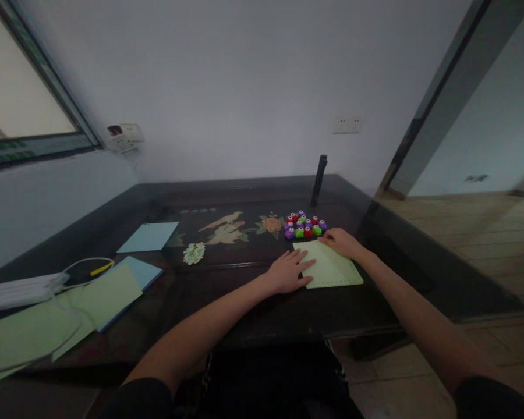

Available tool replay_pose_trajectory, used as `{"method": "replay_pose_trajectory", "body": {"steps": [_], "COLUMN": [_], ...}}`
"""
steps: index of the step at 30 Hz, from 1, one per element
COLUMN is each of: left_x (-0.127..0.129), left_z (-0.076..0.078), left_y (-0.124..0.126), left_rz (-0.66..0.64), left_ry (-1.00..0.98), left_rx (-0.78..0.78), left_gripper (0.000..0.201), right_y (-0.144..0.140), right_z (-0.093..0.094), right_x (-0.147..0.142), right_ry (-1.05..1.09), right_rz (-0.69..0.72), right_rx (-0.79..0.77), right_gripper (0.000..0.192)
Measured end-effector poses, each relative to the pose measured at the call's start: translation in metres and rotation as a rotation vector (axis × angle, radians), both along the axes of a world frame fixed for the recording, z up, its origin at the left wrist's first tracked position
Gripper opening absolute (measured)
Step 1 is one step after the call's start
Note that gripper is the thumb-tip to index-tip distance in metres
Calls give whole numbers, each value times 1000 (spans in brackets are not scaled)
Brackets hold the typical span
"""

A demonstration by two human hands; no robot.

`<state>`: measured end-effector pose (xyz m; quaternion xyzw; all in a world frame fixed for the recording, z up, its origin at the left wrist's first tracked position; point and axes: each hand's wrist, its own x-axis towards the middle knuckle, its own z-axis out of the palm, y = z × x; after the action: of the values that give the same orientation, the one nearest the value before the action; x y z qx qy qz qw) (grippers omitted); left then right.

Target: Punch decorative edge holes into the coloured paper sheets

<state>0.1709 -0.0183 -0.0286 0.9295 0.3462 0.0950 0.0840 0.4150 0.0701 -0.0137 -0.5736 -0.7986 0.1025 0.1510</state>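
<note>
A pale green sheet of paper (332, 269) lies on the dark table in front of me, with a row of small marks along its near edge. My left hand (288, 272) rests flat on the sheet's left side, fingers spread. At the far right corner, my right hand (340, 241) has its fingers curled together at the paper's edge; whether they pinch it I cannot make out. Just beyond that hand sits a cluster of small red, green and purple toys with eye-like tops (303, 226).
A black upright post (318, 180) stands behind the toys. To the left lie a blue sheet (151, 237), a flowery cut-out (194, 253), several green sheets (109, 297), and a white power strip (21, 292) with a looping cable. The dark table (227, 314) has a painted bird and flowers.
</note>
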Motion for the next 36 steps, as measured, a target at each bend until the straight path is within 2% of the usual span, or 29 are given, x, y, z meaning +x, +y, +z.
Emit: {"method": "replay_pose_trajectory", "body": {"steps": [3, 5, 10, 12, 14, 16, 18, 21, 23, 24, 26, 28, 31, 33, 36], "left_x": [0, 0, 0, -1, -4, -9, -18, -36, -48, -54, -64, -72, -83, -89, -94], "left_z": [0, -1, -2, -2, -3, -3, -1, 5, 14, 20, 33, 44, 49, 45, 35], "left_y": [-1, -1, -1, -1, -1, 1, 5, 12, 14, 13, 8, 2, -5, -6, -3], "left_rz": [4, 7, 11, 2, -22, -42, 19, 299, 463, 488, 434, 362, 360, 392, 450], "left_ry": [8, 1, -28, -58, -113, -222, -414, -830, -1098, -1203, -1351, -1419, -1404, -1368, -1301], "left_rx": [8, 8, -15, -29, -60, -111, -152, -243, -409, -500, -587, -485, -253, -207, -195], "left_gripper": [57, 57, 56, 56, 53, 49, 50, 62, 64, 62, 53, 38, 23, 24, 43], "right_y": [2, 0, -26, -38, -48, -56, -62, -68, -71, -73, -76, -78, -79, -77, -70], "right_z": [6, 9, 7, 4, 2, 1, 2, 10, 18, 23, 32, 39, 37, 29, 11], "right_x": [4, 7, 13, 13, 10, 4, -7, -34, -58, -70, -95, -116, -138, -145, -147], "right_ry": [166, 371, 897, 994, 1030, 1044, 1085, 1197, 1245, 1252, 1264, 1264, 1283, 1260, 1209], "right_rz": [-49, -115, -314, -308, -268, -240, -225, -165, -91, -66, -4, 62, 132, 135, 99], "right_rx": [-45, -126, -499, -601, -639, -621, -569, -453, -356, -310, -196, -100, -26, 4, 51], "right_gripper": [31, 31, 41, 41, 35, 29, 26, 30, 33, 34, 36, 35, 33, 32, 33]}}
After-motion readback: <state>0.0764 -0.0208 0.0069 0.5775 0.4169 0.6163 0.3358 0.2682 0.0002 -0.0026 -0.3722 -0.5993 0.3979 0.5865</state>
